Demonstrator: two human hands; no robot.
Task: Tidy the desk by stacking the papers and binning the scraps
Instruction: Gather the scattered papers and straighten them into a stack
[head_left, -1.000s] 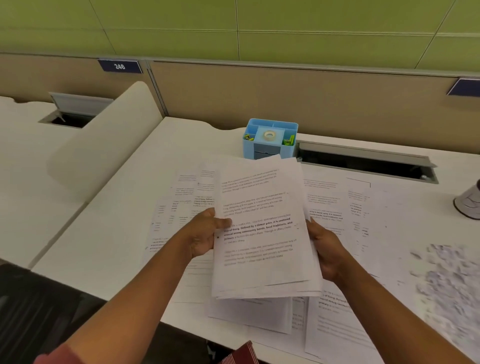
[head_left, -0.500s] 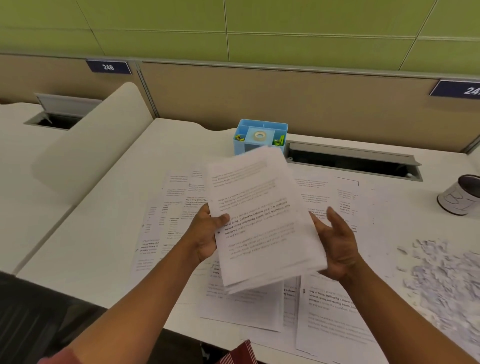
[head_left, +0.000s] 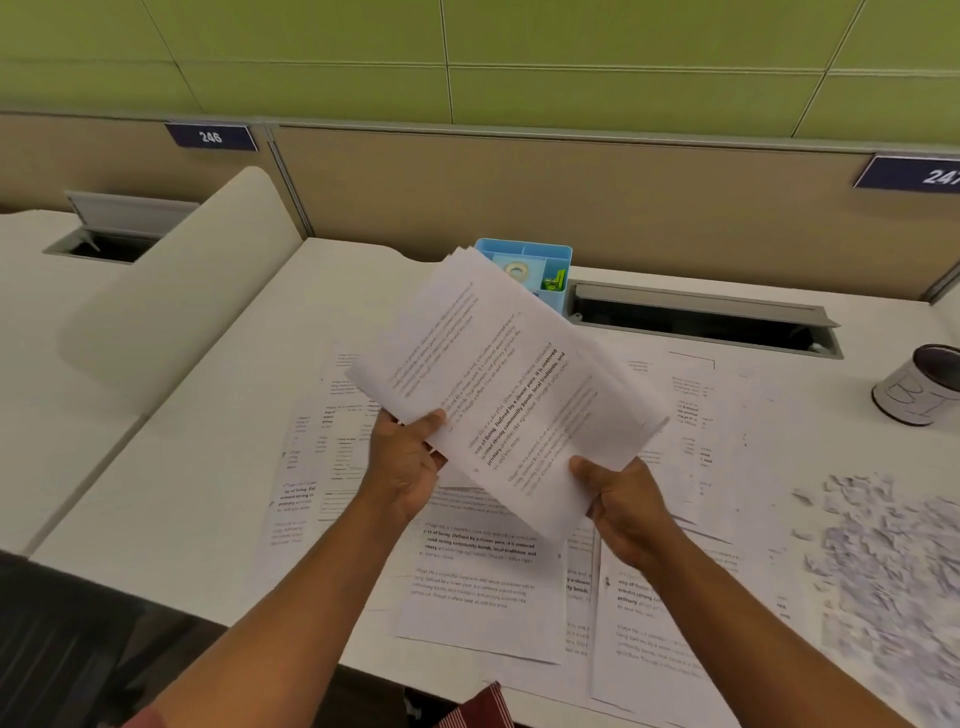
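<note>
Head view shows both hands lifted over the white desk (head_left: 208, 499), each clamped on the same thick sheaf of white printed pages (head_left: 511, 395): the left hand (head_left: 408, 467) pinches its near-left edge with the thumb on top, and the right hand (head_left: 626, 512) grips the near-right corner from below. The sheaf hangs tilted, clear of the desk, its far corner in front of the light blue plastic organiser box (head_left: 556, 260), and its edges look fanned rather than flush. More loose printed sheets (head_left: 478, 587) lie spread on the desk beneath, and a heap of torn white paper scraps (head_left: 893, 551) sits off to the right, near a small grey tin cup (head_left: 922, 387). To my eye, squaring comes next: loosen both grips slightly, stand the sheaf on one edge and tap it on bare desk, well away from the scraps.
</note>
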